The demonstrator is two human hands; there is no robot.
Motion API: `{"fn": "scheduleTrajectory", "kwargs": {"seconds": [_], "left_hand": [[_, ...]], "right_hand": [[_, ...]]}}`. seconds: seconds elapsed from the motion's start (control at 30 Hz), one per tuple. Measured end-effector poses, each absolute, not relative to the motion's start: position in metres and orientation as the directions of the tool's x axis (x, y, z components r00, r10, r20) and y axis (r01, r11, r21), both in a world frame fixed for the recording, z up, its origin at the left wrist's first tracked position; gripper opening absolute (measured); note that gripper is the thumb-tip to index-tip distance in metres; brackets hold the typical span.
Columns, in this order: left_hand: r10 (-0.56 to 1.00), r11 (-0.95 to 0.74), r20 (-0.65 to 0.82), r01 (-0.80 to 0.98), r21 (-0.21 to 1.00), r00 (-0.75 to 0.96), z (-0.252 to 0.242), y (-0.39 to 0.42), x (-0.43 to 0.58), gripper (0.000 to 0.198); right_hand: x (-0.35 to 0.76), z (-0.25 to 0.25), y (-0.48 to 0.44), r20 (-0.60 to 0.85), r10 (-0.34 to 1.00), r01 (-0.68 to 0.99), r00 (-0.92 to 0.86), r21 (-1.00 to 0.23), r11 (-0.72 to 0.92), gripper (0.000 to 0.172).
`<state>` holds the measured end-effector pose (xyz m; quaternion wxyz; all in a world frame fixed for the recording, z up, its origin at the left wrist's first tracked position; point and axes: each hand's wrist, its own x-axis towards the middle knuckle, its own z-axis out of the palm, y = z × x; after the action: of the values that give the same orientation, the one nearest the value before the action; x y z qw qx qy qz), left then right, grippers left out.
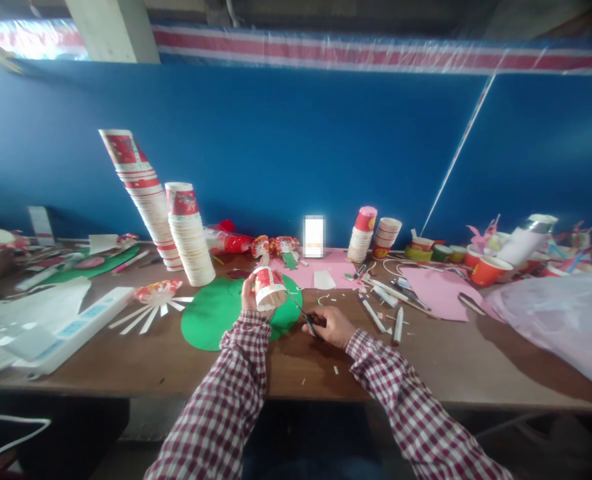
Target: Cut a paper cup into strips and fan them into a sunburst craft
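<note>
Fingers of left hand (249,294) clasp paper cup (267,287); right hand (329,327) grips scissors (302,311), blade tips beside cup, near table (426,373) edge.

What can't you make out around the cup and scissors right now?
Head view only:
scissors: handles buried in right hand; blades too thin to tell whether they touch the paper cup.
paper cup: left side covered by left hand.
pixelated patch: whatever it covers is blurred out.

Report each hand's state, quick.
Left hand: closed around a paper cup.
Right hand: closed on scissors.
</note>
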<state>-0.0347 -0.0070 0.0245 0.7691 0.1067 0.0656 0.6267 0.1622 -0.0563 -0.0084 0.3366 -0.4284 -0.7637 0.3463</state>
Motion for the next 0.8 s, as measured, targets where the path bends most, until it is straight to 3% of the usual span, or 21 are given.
{"fn": "scheduleTrajectory", "kwargs": {"seconds": [0.2,0.37,0.5,0.63,0.8], "left_hand": [[0.986,0.156,0.015,-0.948,0.277,0.166,0.021,-0.004,-0.036,0.034],[0.984,0.115,-0.174,-0.908,0.403,0.047,0.019,0.0,-0.038,0.045],[0.965,0.1,-0.261,-0.898,0.429,-0.017,0.02,0.002,-0.036,0.039],[0.966,0.077,-0.253,-0.881,0.468,-0.05,0.02,0.002,-0.032,0.032],[0.977,0.14,-0.206,-0.868,0.476,0.044,0.017,0.003,-0.031,0.034]], "right_hand": [[0.162,-0.004,-0.058,0.194,0.881,0.39,-0.431,-0.841,0.375,0.033],[0.162,-0.001,-0.06,0.149,0.886,0.386,-0.439,-0.859,0.335,0.036],[0.162,0.001,-0.061,0.146,0.883,0.382,-0.446,-0.861,0.335,0.036],[0.162,0.003,-0.061,0.159,0.885,0.434,-0.437,-0.825,0.363,0.035],[0.162,0.008,-0.063,0.109,0.88,0.349,-0.463,-0.89,0.294,0.039]]}}
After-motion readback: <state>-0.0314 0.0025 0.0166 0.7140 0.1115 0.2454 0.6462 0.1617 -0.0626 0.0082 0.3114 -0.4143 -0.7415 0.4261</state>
